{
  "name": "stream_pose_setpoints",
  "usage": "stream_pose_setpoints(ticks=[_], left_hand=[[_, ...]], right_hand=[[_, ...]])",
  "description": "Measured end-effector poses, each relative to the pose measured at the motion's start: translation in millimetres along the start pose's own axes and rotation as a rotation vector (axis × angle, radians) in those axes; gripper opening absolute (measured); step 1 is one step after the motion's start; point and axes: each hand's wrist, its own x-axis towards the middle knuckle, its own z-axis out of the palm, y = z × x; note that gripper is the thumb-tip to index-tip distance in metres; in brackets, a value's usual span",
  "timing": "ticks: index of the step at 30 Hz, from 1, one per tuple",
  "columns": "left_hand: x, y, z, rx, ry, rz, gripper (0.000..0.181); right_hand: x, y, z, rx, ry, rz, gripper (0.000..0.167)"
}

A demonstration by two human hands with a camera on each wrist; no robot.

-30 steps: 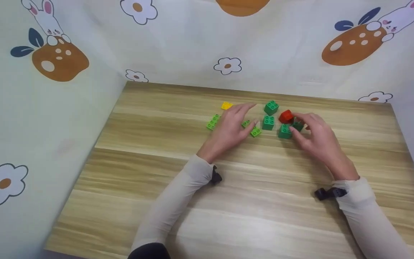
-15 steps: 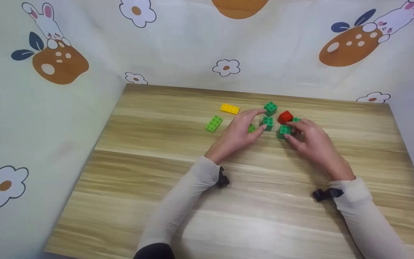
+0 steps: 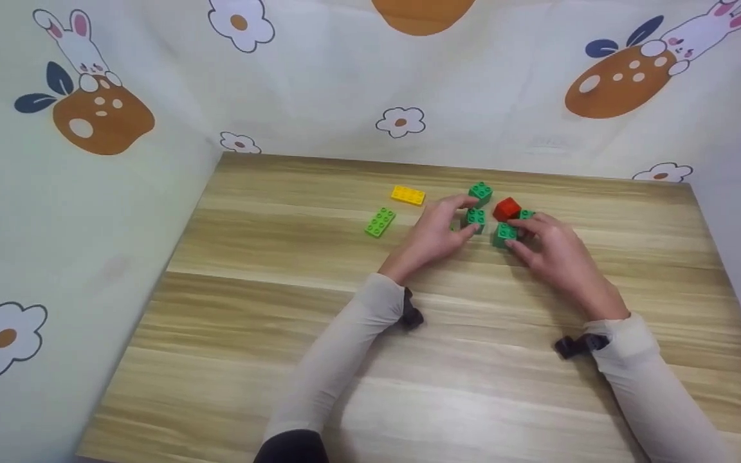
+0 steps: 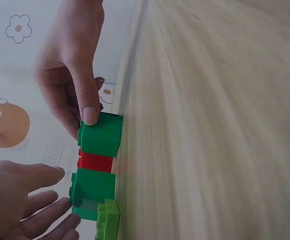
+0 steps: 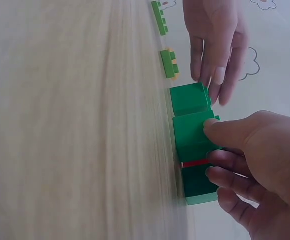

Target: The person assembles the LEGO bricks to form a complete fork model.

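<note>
In the head view my right hand (image 3: 554, 251) grips the front green block (image 3: 504, 235); its thumb lies on that block's face in the right wrist view. My left hand (image 3: 435, 233) is beside another green block (image 3: 475, 219), fingers spread and apart from it in the left wrist view. A red block (image 3: 507, 209) stands behind the front green one, with a partly hidden green block (image 3: 525, 215) beside it. A further green block (image 3: 480, 191) stands at the back. My left hand mostly covers a small light-green brick, which shows in the left wrist view (image 4: 108, 220).
A flat yellow brick (image 3: 408, 195) and a long light-green brick (image 3: 380, 222) lie left of my left hand on the wooden table (image 3: 229, 334). A patterned sheet (image 3: 319, 83) stands along the table's back and left side.
My left hand has moved right, from over the yellow and light-green bricks to the nearest green block. My right hand has shifted slightly, its fingers closing around the front green block.
</note>
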Motion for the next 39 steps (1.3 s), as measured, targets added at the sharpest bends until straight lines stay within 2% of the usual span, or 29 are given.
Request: stream_pose_setpoints(ticks=[8, 16, 24, 32, 39], left_hand=[[2.9, -2.6, 7.1, 0.013, 0.013, 0.045, 0.045], [1.6, -5.4, 11.4, 0.03, 0.027, 0.035, 0.046], [-1.8, -6.1, 7.7, 0.027, 0.035, 0.054, 0.044], [-17.8, -12.7, -4.4, -0.039, 0.043, 0.12, 0.041], [-41.1, -19.9, -12.3, -0.012, 0.032, 0.191, 0.04]], right_hand=[[0.7, 2, 2, 0.01, 0.017, -0.017, 0.039], [0.5, 1, 1, 0.01, 0.023, -0.032, 0.037], [0.2, 3, 2, 0.027, 0.01, -0.031, 0.036], [-0.6, 3, 2, 0.031, -0.007, -0.011, 0.041], [-0.6, 2, 2, 0.019, 0.007, -0.023, 0.04]])
